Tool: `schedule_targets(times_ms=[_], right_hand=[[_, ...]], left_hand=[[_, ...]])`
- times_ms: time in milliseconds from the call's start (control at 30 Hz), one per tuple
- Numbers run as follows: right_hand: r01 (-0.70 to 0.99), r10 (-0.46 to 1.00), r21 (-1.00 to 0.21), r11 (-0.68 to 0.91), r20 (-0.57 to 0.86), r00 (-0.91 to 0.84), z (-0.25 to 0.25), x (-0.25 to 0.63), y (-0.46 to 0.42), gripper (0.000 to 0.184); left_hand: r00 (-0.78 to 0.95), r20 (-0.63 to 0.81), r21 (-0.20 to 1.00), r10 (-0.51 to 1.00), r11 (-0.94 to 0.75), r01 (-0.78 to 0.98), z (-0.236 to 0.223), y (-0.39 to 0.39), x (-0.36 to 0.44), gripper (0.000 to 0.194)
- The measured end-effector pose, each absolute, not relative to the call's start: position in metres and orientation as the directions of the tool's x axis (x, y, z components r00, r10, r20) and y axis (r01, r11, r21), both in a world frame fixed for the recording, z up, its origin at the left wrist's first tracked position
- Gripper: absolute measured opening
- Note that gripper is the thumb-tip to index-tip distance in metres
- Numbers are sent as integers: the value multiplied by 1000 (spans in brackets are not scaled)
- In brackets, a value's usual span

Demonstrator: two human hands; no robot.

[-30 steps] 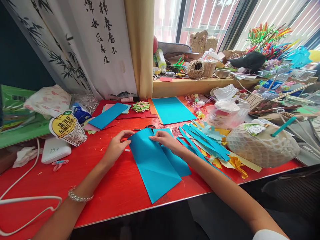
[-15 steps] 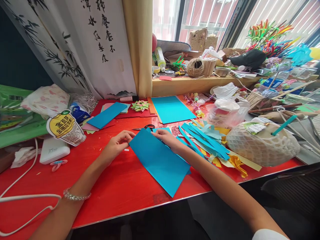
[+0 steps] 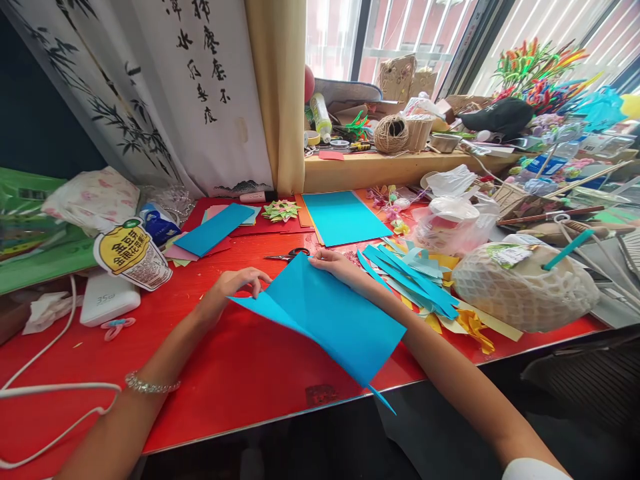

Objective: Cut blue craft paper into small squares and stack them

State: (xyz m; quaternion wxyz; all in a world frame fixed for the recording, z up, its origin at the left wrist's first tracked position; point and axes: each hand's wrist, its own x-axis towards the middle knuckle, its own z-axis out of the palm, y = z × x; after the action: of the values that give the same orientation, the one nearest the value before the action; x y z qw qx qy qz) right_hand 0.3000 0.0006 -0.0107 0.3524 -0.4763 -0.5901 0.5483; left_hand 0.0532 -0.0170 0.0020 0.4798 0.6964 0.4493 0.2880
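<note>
A blue sheet of paper (image 3: 330, 313) is held up in front of me, opened along a crease, with its lower corner tilting past the table's front edge. My right hand (image 3: 340, 267) pinches its top edge between thumb and fingers. At the paper's left flap, my left hand (image 3: 235, 287) has its fingers bent against the edge; the flap partly covers them. Scissors (image 3: 295, 255) with dark handles lie just behind the sheet, partly hidden by it. Cut blue paper strips (image 3: 410, 280) are heaped to the right of my right hand.
A flat blue sheet (image 3: 345, 217) and a folded blue piece (image 3: 215, 230) lie toward the back, beside a green paper star (image 3: 281, 211). A netted coconut (image 3: 525, 287) with a straw stands right. At left are a white power bank (image 3: 109, 303) and a cable (image 3: 60, 393).
The folded blue paper has opened out, its left flap drawn leftward along with my left hand. My right hand stays near the top edge.
</note>
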Motion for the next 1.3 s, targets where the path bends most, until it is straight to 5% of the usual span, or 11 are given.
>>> schedule_targets(times_ms=[133, 267, 433, 600, 700, 967, 1300], right_hand=[[218, 958, -976, 27, -37, -284, -13, 306, 6, 29], [291, 957, -954, 64, -24, -289, -13, 318, 9, 27], [669, 913, -720, 185, -126, -388, -11, 326, 5, 20], [691, 852, -497, 524, 313, -420, -13, 297, -18, 45], [583, 706, -406, 704, 306, -639, -14, 280, -30, 42], [581, 706, -417, 699, 269, -655, -4, 279, -37, 16], [530, 677, -453, 717, 268, -685, -2, 282, -34, 15]], left_hand=[[434, -205, 889, 877, -18, 458, 4, -19, 58, 25], [513, -276, 903, 813, 37, 428, 8, -25, 57, 36], [545, -342, 912, 765, 131, 389, 8, -25, 54, 49], [558, -364, 906, 746, 145, 398, 7, -28, 57, 49], [635, -334, 910, 697, 62, 410, 6, -31, 60, 36], [656, -309, 835, 689, -134, 534, 9, -31, 61, 29], [615, -306, 816, 727, -132, 563, 5, -33, 66, 35]])
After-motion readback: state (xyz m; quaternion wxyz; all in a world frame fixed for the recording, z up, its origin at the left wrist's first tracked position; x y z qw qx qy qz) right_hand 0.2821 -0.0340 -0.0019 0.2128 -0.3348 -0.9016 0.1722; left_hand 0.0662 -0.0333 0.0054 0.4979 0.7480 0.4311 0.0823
